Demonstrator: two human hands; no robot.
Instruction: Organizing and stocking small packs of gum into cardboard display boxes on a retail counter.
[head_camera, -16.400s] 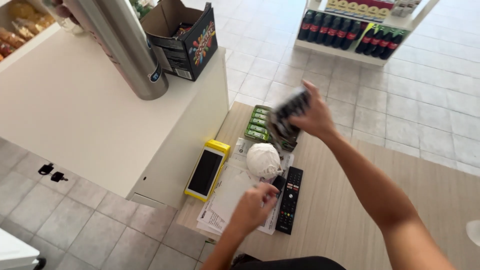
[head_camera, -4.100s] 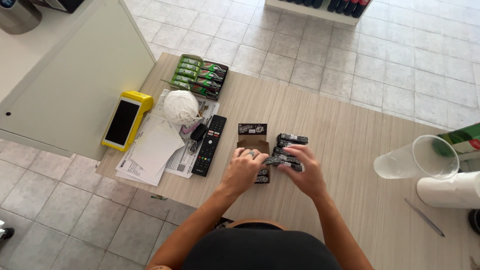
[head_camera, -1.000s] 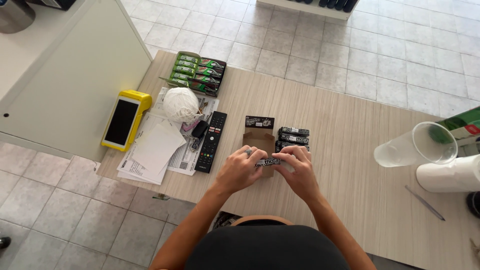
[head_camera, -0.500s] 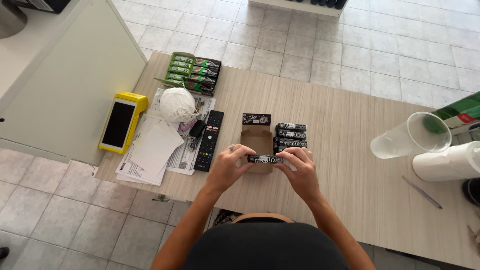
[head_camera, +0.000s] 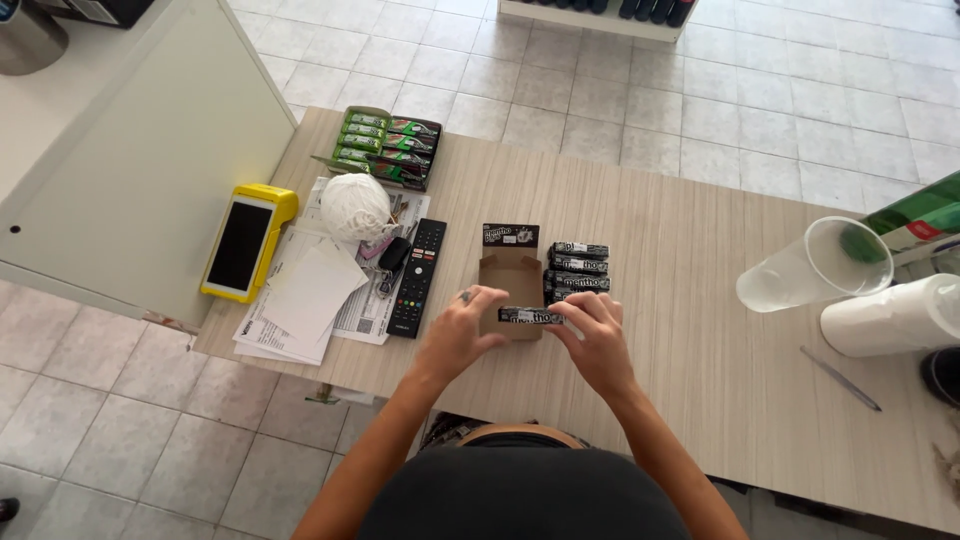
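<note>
- Slim black candy roll with white lettering (head_camera: 532, 316), held level at frame centre, sitting over the near edge of a small open brown cardboard box (head_camera: 510, 280).
- Left hand (head_camera: 462, 335) is pinching the roll's left end; right hand (head_camera: 597, 340) is pinching its right end. Both closed on it.
- Stack of matching black rolls (head_camera: 578, 266) lying just right of the box.
- Black remote control (head_camera: 418, 277) lying left of the box, on papers.
- Clear plastic cup (head_camera: 812, 265) tipped over at right, on the pale wooden table (head_camera: 700, 350).
</note>
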